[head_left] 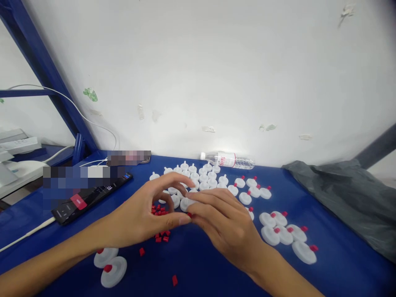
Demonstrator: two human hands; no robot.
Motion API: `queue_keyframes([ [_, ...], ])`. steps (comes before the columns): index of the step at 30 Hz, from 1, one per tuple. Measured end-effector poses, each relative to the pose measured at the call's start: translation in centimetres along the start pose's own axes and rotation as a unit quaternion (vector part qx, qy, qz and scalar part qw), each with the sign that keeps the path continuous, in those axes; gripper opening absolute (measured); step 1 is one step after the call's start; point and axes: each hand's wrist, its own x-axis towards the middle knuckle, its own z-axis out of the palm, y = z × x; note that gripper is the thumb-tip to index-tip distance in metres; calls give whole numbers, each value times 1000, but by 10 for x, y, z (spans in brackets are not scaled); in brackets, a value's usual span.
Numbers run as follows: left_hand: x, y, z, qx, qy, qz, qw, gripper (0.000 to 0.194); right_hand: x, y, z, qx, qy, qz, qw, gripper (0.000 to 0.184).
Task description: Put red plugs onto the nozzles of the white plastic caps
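Observation:
My left hand (151, 210) is curved in a C shape, its thumb and index finger apart. Its thumb tip lies close to a small red cap (189, 215). Fingers of my right hand (227, 218) are bent and drawn together at that red cap, meeting the left thumb. A white disc with a nozzle (185, 204) shows between the hands; whether it is held or lies on the table I cannot tell. Under and beside my left hand lies a pile of loose red caps (162, 237). Behind the hands, many white discs (203, 178) are grouped together.
White discs with red caps (270, 235) lie on the right, and two more (114, 272) at the lower left. A plastic bottle (227, 159) lies by the wall. A phone (93, 198) with a cable sits left, a dark plastic bag (337, 198) right, on the blue table (216, 272).

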Motion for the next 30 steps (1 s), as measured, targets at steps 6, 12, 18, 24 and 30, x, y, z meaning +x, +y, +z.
queue_keyframes([
  [6,-2,3,-1,-44,-132,-22,990,15,0,-9,3,-3,23,-53,998,13],
  [12,-4,-5,9,-4,-112,-54,992,19,0,-15,4,-19,40,-77,996,19],
  [18,-4,10,3,110,-43,-11,993,26,6,-4,-12,8,-4,-52,999,14],
  [24,-22,20,10,413,-23,81,907,24,25,33,-74,-156,-17,166,973,7],
  [30,-56,-18,52,580,57,270,767,45,4,70,-124,-150,-305,406,848,18],
])
